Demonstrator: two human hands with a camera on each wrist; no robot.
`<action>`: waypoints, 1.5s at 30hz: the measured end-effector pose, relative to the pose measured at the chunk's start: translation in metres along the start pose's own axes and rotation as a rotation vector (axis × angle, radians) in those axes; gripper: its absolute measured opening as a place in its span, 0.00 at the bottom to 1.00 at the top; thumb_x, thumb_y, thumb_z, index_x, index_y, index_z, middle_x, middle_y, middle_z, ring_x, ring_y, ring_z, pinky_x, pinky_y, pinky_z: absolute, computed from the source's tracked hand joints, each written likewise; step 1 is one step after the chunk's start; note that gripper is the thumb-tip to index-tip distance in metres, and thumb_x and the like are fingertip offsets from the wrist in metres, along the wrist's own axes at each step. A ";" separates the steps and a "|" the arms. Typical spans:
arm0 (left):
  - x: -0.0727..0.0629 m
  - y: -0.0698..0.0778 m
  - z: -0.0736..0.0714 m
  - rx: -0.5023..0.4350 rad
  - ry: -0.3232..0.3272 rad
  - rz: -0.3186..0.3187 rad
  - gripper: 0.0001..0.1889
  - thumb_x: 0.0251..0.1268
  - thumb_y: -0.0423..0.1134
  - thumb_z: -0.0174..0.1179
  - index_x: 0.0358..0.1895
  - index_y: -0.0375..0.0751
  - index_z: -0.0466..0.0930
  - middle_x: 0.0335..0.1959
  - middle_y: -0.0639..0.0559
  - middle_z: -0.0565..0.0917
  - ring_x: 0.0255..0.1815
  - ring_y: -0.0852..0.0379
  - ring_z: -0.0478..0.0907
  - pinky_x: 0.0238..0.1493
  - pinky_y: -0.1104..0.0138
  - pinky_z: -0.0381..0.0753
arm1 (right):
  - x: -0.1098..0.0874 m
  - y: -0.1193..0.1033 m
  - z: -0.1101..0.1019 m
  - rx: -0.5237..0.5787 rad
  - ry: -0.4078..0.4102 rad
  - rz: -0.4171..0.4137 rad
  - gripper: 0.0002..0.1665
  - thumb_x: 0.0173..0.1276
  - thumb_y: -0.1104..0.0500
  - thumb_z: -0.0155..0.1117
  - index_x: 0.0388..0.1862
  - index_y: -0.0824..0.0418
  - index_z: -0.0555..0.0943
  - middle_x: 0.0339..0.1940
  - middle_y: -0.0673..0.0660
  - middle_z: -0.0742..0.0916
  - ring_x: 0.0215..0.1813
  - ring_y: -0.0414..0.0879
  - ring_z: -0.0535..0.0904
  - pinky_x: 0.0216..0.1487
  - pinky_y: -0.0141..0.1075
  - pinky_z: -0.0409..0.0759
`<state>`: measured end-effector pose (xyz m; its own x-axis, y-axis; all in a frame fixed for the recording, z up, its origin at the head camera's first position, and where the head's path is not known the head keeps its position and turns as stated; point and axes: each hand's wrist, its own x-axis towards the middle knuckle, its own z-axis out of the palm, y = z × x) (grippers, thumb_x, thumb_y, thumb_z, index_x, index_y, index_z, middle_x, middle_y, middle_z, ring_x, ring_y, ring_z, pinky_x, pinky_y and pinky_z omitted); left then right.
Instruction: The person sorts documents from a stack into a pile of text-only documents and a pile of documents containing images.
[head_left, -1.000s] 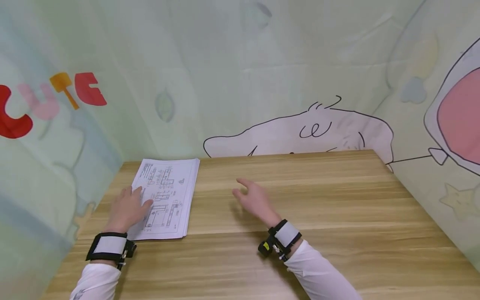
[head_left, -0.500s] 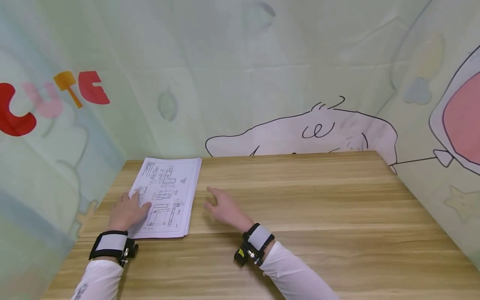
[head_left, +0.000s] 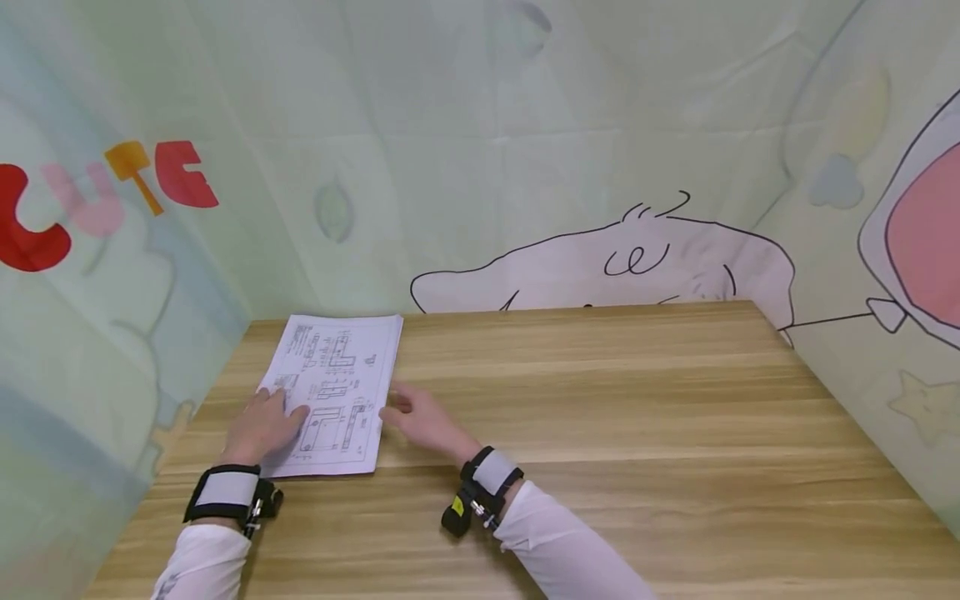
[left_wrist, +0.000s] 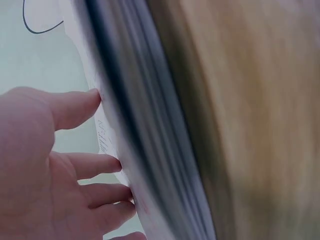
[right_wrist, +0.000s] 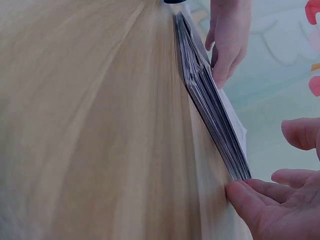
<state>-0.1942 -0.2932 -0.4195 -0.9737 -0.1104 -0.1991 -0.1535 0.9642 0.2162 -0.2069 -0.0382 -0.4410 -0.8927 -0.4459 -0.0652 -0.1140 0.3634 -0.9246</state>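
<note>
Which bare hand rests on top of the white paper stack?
The left bare hand, on the printed top sheet; the right hand is at the side of the stack.

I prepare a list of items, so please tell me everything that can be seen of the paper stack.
The paper stack is a pile of many thin white sheets, edges slightly uneven. Black technical-looking line drawings mark the top sheet; their lettering is too small to read. It lies flat on the left part of the wood-grained table. The left hand rests on its left side; the right hand appears to touch its right edge with fingertips.
</note>
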 end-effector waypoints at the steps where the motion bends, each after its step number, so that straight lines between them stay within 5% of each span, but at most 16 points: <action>1: 0.000 0.000 0.000 -0.008 -0.002 0.002 0.37 0.75 0.49 0.45 0.71 0.16 0.55 0.72 0.16 0.53 0.74 0.21 0.50 0.73 0.35 0.56 | 0.001 0.000 0.001 0.027 0.000 0.008 0.34 0.74 0.51 0.56 0.76 0.58 0.65 0.70 0.64 0.77 0.69 0.56 0.76 0.68 0.48 0.75; 11: -0.001 0.008 0.005 -0.086 -0.018 0.029 0.38 0.74 0.51 0.45 0.72 0.19 0.54 0.72 0.15 0.53 0.71 0.18 0.54 0.71 0.34 0.58 | 0.008 0.001 0.004 0.323 0.030 0.178 0.47 0.74 0.53 0.56 0.82 0.62 0.43 0.68 0.65 0.79 0.65 0.51 0.80 0.69 0.47 0.74; 19: -0.007 0.027 0.012 -0.113 -0.001 0.038 0.36 0.74 0.51 0.45 0.73 0.23 0.56 0.73 0.18 0.55 0.71 0.18 0.56 0.69 0.34 0.61 | 0.011 0.002 0.004 0.384 0.095 0.158 0.34 0.75 0.60 0.51 0.78 0.54 0.59 0.54 0.56 0.86 0.47 0.44 0.84 0.52 0.35 0.78; 27: -0.012 0.044 0.022 -0.122 0.019 0.058 0.35 0.74 0.50 0.47 0.72 0.24 0.59 0.73 0.18 0.55 0.72 0.17 0.52 0.73 0.32 0.51 | 0.011 0.010 0.009 0.415 0.296 0.211 0.34 0.72 0.68 0.45 0.76 0.59 0.62 0.63 0.59 0.80 0.57 0.47 0.77 0.71 0.46 0.71; 32: -0.011 0.048 0.025 -0.173 0.016 0.070 0.37 0.75 0.52 0.46 0.74 0.25 0.54 0.74 0.19 0.53 0.73 0.19 0.54 0.71 0.35 0.59 | 0.009 0.013 0.001 0.426 0.343 0.224 0.32 0.72 0.66 0.46 0.75 0.58 0.65 0.61 0.59 0.82 0.53 0.47 0.79 0.69 0.47 0.72; 40: -0.006 0.055 0.016 -0.393 0.031 0.052 0.43 0.78 0.54 0.42 0.79 0.31 0.33 0.79 0.26 0.47 0.79 0.28 0.48 0.77 0.41 0.54 | -0.001 0.008 -0.041 0.461 0.288 0.236 0.31 0.76 0.59 0.49 0.77 0.54 0.63 0.53 0.57 0.84 0.47 0.46 0.81 0.53 0.37 0.77; 45: -0.002 0.065 0.014 -0.675 0.045 -0.017 0.45 0.77 0.58 0.43 0.80 0.41 0.26 0.79 0.28 0.52 0.77 0.32 0.58 0.75 0.45 0.62 | -0.011 0.005 -0.069 0.472 0.297 0.182 0.28 0.77 0.58 0.50 0.75 0.50 0.66 0.51 0.57 0.86 0.42 0.45 0.83 0.42 0.31 0.78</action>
<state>-0.1998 -0.2265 -0.4181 -0.9740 -0.1485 -0.1713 -0.2265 0.6016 0.7660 -0.2278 0.0250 -0.4185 -0.9714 -0.1370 -0.1939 0.1985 -0.0208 -0.9799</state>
